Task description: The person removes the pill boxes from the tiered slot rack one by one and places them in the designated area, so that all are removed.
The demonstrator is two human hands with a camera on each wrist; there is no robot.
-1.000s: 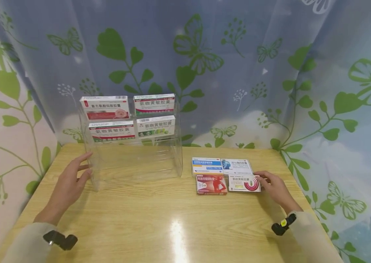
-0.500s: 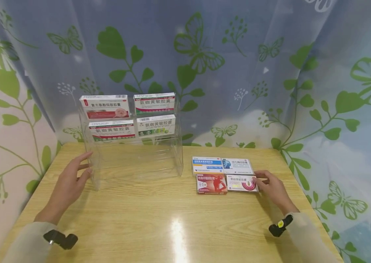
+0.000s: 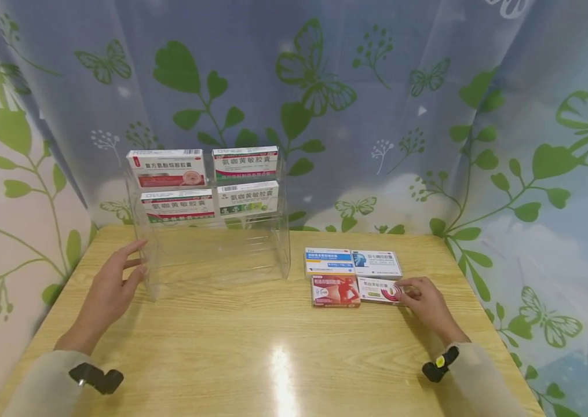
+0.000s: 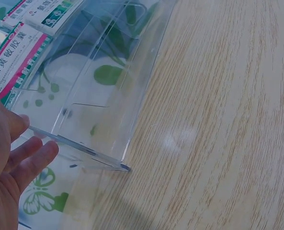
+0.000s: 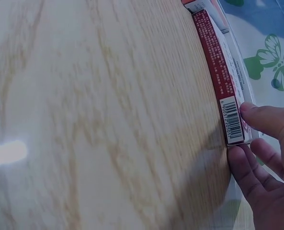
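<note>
My left hand (image 3: 111, 286) touches the left side panel of a clear acrylic display rack (image 3: 221, 272), its fingers loosely bent. In the left wrist view, fingertips (image 4: 48, 149) lie along the panel's edge. My right hand (image 3: 429, 310) pinches the right end of a white medicine box with pink rings (image 3: 374, 288), flat on the table. In the right wrist view, one fingertip is on that box's upper face above the barcode, others at its end corner. A red medicine box (image 3: 335, 291) lies against its left; behind are a blue-and-white box (image 3: 328, 262) and a white box (image 3: 376, 263).
Several medicine boxes, such as a red-and-white one (image 3: 165, 169), stand in the rack's two upper rows. The wooden table (image 3: 221, 347) meets a leaf-and-butterfly patterned curtain (image 3: 325, 87) at the back and both sides.
The white box with pink rings has slid left, up against the red box, with my right hand moving along. My left hand has stayed at the rack.
</note>
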